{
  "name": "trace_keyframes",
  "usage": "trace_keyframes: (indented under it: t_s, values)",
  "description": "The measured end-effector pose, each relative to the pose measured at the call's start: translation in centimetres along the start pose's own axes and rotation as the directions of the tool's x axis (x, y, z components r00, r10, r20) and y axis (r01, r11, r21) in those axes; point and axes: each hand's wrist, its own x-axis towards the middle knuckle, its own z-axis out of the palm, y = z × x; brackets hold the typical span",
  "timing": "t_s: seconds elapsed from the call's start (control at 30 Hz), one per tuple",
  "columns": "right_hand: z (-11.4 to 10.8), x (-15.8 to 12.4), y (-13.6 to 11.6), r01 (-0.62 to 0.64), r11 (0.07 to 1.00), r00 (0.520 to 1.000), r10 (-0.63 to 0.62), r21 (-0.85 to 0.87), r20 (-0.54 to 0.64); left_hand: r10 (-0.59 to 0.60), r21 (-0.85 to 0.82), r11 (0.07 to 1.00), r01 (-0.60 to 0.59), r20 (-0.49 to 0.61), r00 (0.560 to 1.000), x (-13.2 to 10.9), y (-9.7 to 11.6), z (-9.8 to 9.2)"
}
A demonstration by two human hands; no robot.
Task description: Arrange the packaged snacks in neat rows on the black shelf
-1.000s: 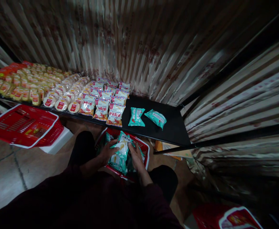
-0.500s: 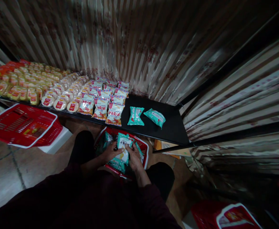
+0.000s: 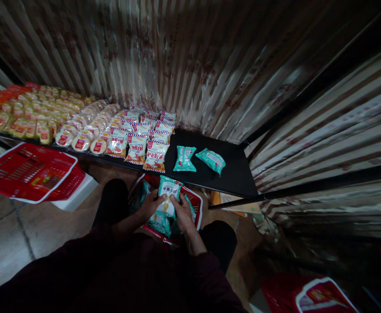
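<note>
My left hand (image 3: 148, 204) and my right hand (image 3: 181, 213) both grip a teal snack packet (image 3: 168, 193), held upright above a red basket (image 3: 197, 204) on my lap. More teal packets (image 3: 159, 222) lie in that basket. In front of me a black shelf (image 3: 236, 174) carries two teal packets (image 3: 184, 158) (image 3: 211, 160) lying flat near its front edge. To their left stand rows of red-and-white snack bags (image 3: 146, 139).
Further left the shelf holds round white-wrapped packets (image 3: 81, 130) and yellow packets (image 3: 30, 115). A red basket (image 3: 27, 171) rests on a white box at the left. Another red basket (image 3: 310, 295) shows at the bottom right. A striped curtain (image 3: 190, 61) hangs behind the shelf.
Both hands have lifted the teal packet out of the basket and turned it upright, a little nearer the shelf edge.
</note>
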Motion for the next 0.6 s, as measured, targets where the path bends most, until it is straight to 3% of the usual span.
trace_keyframes:
  t_s: [0.13, 0.27, 0.47, 0.6]
  values:
    - [0.2, 0.1, -0.2, 0.025, 1.0, 0.999, -0.025, 0.001, -0.025, -0.017, -0.022, 1.0, 0.016, -0.038, 0.999, 0.3, -0.1, 0.2]
    - [0.4, -0.2, -1.0, 0.018, 0.999, 0.999, -0.02, 0.04, 0.028, -0.027, -0.032, 0.999, 0.024, -0.091, 0.996, 0.4, 0.8, 0.8]
    - [0.5, -0.6, -1.6, 0.054, 0.997, 0.998, -0.055, 0.053, 0.021, 0.013, 0.074, 0.997, -0.005, -0.103, 0.995, 0.8, 2.1, 1.4]
    - [0.3, -0.5, -1.7, 0.109, 0.994, 0.991, -0.108, 0.009, -0.075, 0.164, 0.263, 0.957, -0.121, -0.15, 0.975, 1.6, 1.8, 1.7]
